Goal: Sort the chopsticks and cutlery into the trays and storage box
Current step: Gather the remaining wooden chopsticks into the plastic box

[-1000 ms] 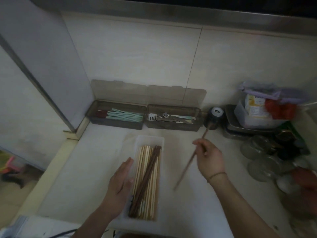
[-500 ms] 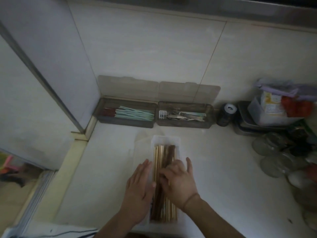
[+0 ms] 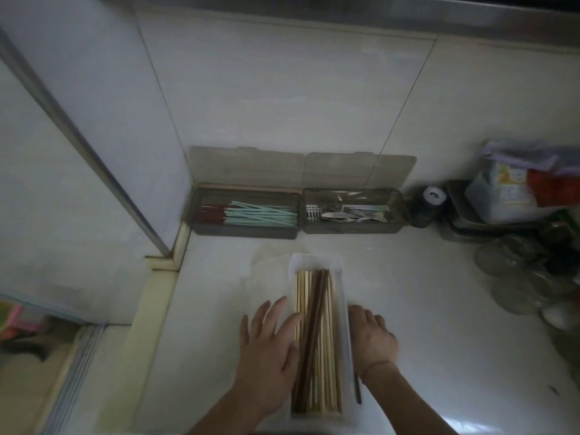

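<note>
We see the clear plastic tray (image 3: 317, 262) of pale and dark wooden chopsticks (image 3: 317, 340) lying lengthwise on the smooth white counter (image 3: 439, 309), bare room to its left and right; our left hand (image 3: 266, 350) lies flat with fingers spread against its left wall, our right hand (image 3: 372, 337) relaxed beside its right wall, beyond them the grey lidded storage box (image 3: 295, 211) against the tiled wall

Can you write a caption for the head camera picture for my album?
Two hands, left hand and right hand, flank a white tray of chopsticks.
</note>
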Tool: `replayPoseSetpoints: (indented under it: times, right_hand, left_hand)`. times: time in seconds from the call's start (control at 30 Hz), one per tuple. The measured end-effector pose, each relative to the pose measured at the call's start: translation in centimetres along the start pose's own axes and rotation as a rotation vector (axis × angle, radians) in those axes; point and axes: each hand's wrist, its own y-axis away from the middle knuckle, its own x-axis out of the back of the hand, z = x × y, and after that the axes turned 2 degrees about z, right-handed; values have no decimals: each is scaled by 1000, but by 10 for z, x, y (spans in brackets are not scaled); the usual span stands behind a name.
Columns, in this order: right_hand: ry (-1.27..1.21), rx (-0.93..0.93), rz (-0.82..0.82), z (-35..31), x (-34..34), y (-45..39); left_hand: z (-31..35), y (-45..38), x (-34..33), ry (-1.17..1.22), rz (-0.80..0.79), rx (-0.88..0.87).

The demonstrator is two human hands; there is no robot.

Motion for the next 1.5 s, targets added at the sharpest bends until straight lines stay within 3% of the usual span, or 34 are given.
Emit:
replayPoseSetpoints:
  times: [0.17, 0.23, 0.27, 0.33, 0.4, 0.47, 0.57, 0.67, 0.73, 0.9, 0.97, 1.07, 1.17, 1.27, 1.33, 1.43, 1.5]
  right_hand:
    - [132, 60, 15, 7, 8, -1]
    - [123, 17, 156, 17, 21, -5]
    - [70, -15, 308, 24, 31, -6]
    - [-119, -9, 548, 25, 57, -4]
    - [-371, 40, 629, 2, 79, 1]
    - [-473, 145, 564, -29, 79, 9]
    - [-164, 369, 421, -55, 42, 20]
    - [77, 407, 316, -52, 14, 20]
    - [86, 433, 293, -46, 7, 20]
    - [-563, 381, 456, -22, 10, 18]
    - [-707, 339, 461, -17, 14, 22]
    - [-1014, 131, 328, -13, 24, 19]
    - [-1287, -59, 206, -1, 38, -1]
    - [-1278, -85, 114, 12, 50, -27]
    - [-1140, 3, 92, 18, 53, -45]
    - [-877, 287, 43, 21, 51, -77]
    - [-739, 452, -22, 18, 46, -93]
  left_hand:
    - [-1, 2, 9, 62, 1, -50]
    - [-13, 4, 14, 94, 27, -39]
    - [-19, 4, 18, 106, 53, 0]
    - [-34, 0, 22, 150, 150, 146]
    - [-42, -4, 26, 334, 134, 371]
    - [-45, -8, 29, 537, 70, 508]
    - [-40, -14, 36, 711, 38, 627]
    - [-37, -20, 46, 888, 48, 731]
    - [-40, -21, 56, 936, 94, 747]
    - [-30, -19, 97, 957, 166, 640]
    - [-9, -15, 112, 994, 174, 545]
    - [30, -10, 110, 996, 75, 359]
    - [63, -4, 77, 788, 31, 104]
    - [73, 1, 22, 239, 84, -238]
    - [78, 5, 1, 6, 15, -249]
    - [88, 8, -13, -101, -42, -223]
    - [87, 8, -19, -165, 0, -245]
